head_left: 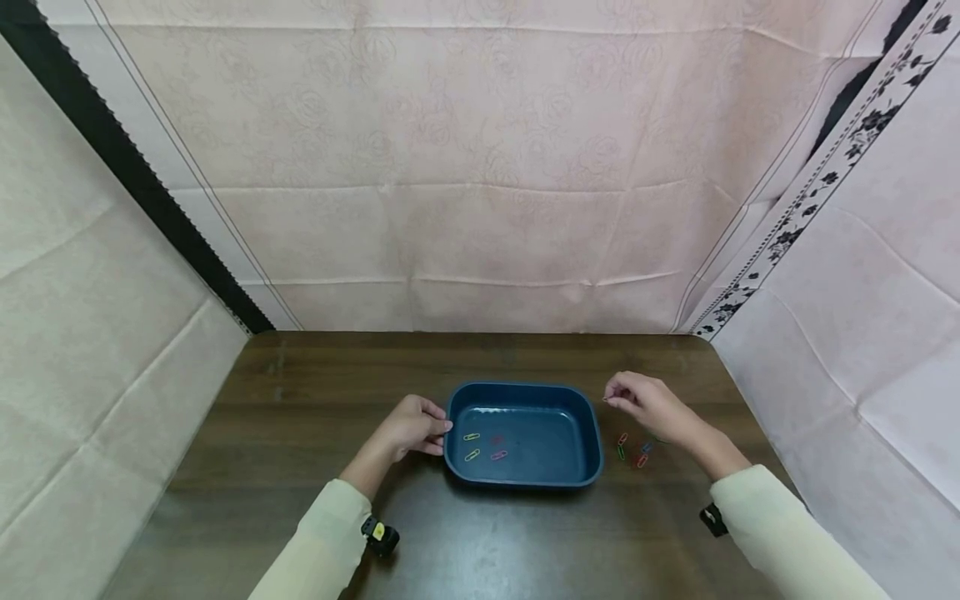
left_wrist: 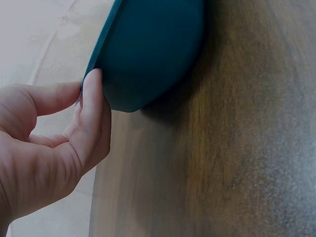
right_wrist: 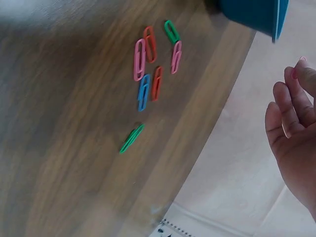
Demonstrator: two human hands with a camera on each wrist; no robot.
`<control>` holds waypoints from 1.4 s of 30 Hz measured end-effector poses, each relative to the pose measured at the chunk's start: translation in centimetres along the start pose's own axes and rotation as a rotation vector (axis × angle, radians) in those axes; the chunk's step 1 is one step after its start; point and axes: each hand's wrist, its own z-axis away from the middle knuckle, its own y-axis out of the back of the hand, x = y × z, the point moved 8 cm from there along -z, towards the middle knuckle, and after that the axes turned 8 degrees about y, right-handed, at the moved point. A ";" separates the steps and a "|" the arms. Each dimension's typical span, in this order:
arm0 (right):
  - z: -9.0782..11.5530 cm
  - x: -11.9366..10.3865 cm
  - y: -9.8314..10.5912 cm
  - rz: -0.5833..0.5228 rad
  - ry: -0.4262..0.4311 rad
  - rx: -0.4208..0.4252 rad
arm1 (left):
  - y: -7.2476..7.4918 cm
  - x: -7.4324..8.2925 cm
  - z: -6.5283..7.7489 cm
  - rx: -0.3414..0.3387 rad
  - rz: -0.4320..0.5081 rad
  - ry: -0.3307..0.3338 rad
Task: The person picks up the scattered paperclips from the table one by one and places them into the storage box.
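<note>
A blue rectangular tray [head_left: 522, 481] stands on the wooden table. At its left side, my left hand [head_left: 415, 427] pinches the rim between thumb and fingers; the left wrist view shows this grip [left_wrist: 81, 118] close up. Inside the tray, on its left half, lie yellow paper clips [head_left: 472, 455] and pinkish-red ones [head_left: 498, 455]. Just right of the tray my right hand [head_left: 643, 402] is raised over the table. Its thumb and forefinger pinch a small pinkish-red paper clip [right_wrist: 295, 74], mostly hidden by the fingertips.
Several loose paper clips lie on the table right of the tray: blue [right_wrist: 143, 93], pink [right_wrist: 139, 59], red [right_wrist: 157, 83] and green [right_wrist: 132, 138]. Pale cloth [head_left: 480, 233] hangs behind the table [head_left: 322, 358] and at both sides.
</note>
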 end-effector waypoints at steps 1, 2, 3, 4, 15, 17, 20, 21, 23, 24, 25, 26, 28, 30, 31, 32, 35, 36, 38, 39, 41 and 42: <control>-0.2 -0.2 -0.1 -0.002 0.009 0.002 | 0.0 0.0 0.0 0.000 -0.001 0.000; -0.4 -0.4 -0.2 -0.008 0.014 -0.001 | 0.0 0.0 -0.1 0.001 -0.001 0.001; -0.6 -0.6 -0.3 -0.013 0.017 -0.005 | 0.0 -0.1 -0.1 0.002 -0.003 0.001; -0.8 -0.9 -0.4 -0.018 0.020 -0.011 | 0.0 -0.1 -0.1 0.003 -0.003 0.002; -2.8 -3.9 -1.6 -0.031 0.112 -0.063 | -0.1 -0.3 0.0 -0.001 0.006 0.006; -3.3 -4.5 -1.8 -0.037 0.140 -0.071 | -0.1 -0.3 0.0 0.000 0.006 0.007; -3.9 -5.3 -2.1 -0.055 0.160 -0.093 | 0.0 -0.4 0.0 -0.001 0.006 0.009; -4.1 -5.6 -2.3 -0.060 0.162 -0.102 | 0.0 -0.4 0.0 -0.001 0.005 0.009; -4.5 -6.0 -2.6 -0.061 0.168 -0.121 | 0.0 -0.4 0.0 -0.002 0.004 0.010; -4.7 -6.2 -2.8 -0.060 0.169 -0.130 | 0.0 -0.4 0.0 -0.002 0.006 0.011; -4.9 -6.4 -2.9 -0.059 0.168 -0.137 | 0.0 -0.4 -0.1 -0.003 0.002 0.008; -5.1 -6.5 -3.2 -0.057 0.169 -0.146 | 0.1 -0.4 -0.1 -0.002 0.005 0.011; -5.4 -6.9 -3.6 -0.061 0.172 -0.165 | 0.1 -0.3 -0.1 0.000 0.004 0.010; -5.8 -7.3 -4.1 -0.067 0.172 -0.187 | 0.1 -0.3 -0.1 0.003 0.001 0.009; -6.0 -7.4 -4.4 -0.071 0.176 -0.198 | 0.1 -0.3 -0.1 0.005 -0.001 0.008; -6.2 -7.6 -4.7 -0.073 0.179 -0.209 | 0.2 -0.3 -0.1 0.007 0.003 0.011; -6.7 -8.2 -5.4 -0.078 0.192 -0.233 | 0.2 -0.3 -0.2 0.007 -0.001 0.007; -6.8 -8.3 -5.6 -0.082 0.195 -0.237 | 0.2 -0.3 -0.2 0.006 0.002 0.009; -7.1 -8.6 -5.9 -0.087 0.198 -0.243 | 0.1 -0.2 -0.2 0.003 0.001 0.007; -7.2 -8.6 -6.0 -0.090 0.199 -0.246 | 0.1 -0.2 -0.2 0.002 -0.004 0.004; -7.5 -8.8 -6.3 -0.092 0.202 -0.253 | 0.1 -0.2 -0.2 -0.001 -0.005 0.004; -7.7 -8.9 -6.5 -0.094 0.205 -0.257 | 0.1 -0.2 -0.1 -0.002 -0.004 0.005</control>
